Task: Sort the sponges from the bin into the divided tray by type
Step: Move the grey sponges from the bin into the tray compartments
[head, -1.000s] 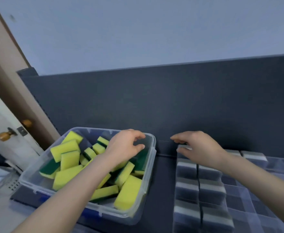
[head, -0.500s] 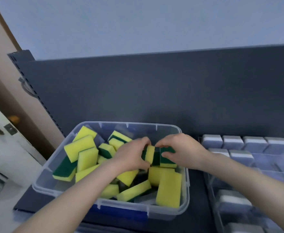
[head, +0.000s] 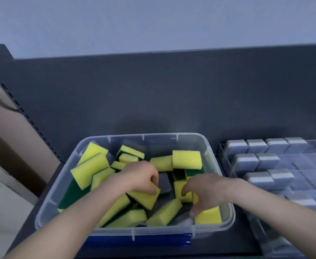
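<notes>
On the dark shelf (head: 218,247), our left hand (head: 142,179) pinches a yellow sponge (head: 146,199) in the bin (head: 153,231). Our right hand (head: 205,191) curls beside it; whether it grips anything, we cannot tell.

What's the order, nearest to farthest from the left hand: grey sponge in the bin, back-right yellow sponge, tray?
1. Grey sponge, just right of the left hand.
2. Back-right yellow sponge, in the bin.
3. Tray, right of the bin.

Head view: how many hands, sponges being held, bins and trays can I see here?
Hands: 2, the left hand and the right hand
Held sponges: 2, the left-held yellow sponge and the right-held yellow sponge
Clear bin: 1
Divided tray: 1
Total: 6
</notes>
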A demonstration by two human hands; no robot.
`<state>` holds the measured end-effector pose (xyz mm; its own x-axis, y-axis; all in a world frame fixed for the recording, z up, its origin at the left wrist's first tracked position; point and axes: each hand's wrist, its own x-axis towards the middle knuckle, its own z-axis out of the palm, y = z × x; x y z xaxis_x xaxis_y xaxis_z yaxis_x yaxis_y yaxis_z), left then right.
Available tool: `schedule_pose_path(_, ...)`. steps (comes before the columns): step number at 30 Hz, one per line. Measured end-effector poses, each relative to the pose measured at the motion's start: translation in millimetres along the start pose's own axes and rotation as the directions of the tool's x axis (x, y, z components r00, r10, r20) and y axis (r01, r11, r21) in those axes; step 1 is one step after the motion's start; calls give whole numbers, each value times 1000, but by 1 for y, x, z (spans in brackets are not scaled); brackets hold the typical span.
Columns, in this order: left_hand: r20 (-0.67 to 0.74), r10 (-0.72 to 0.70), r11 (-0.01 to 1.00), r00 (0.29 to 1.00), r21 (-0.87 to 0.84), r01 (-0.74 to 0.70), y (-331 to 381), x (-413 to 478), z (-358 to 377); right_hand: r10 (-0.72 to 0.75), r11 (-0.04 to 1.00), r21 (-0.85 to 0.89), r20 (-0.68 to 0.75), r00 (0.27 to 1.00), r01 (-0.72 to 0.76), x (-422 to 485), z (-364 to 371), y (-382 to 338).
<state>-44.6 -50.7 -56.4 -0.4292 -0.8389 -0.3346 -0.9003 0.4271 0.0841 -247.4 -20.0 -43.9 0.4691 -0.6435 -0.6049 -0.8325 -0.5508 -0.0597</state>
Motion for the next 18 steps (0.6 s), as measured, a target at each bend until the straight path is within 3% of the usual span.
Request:
schedule_pose_path(5,-106,-81,996,991,15,83,4,24,-10,-17,1000,-10,63,998,18,-3,-21,9)
schedule_pose_path(9,-32,-113,978,993,171,116,13,39,2,98,995,51,-221,970,-89,-4,-50,23)
schedule_pose_path(12,66,-154,971,986,193,138,17,42,12,200,979,116,-476,856,-165,5,-61,32)
schedule_pose_path(15,117,-164,969,979,204,138,22,42,21,228,973,115,-582,780,-199,19,-52,37)
schedule_pose_path(18,83,-163,970,983,194,145,26,38,22,177,984,143,-666,725,-109,20,-39,37)
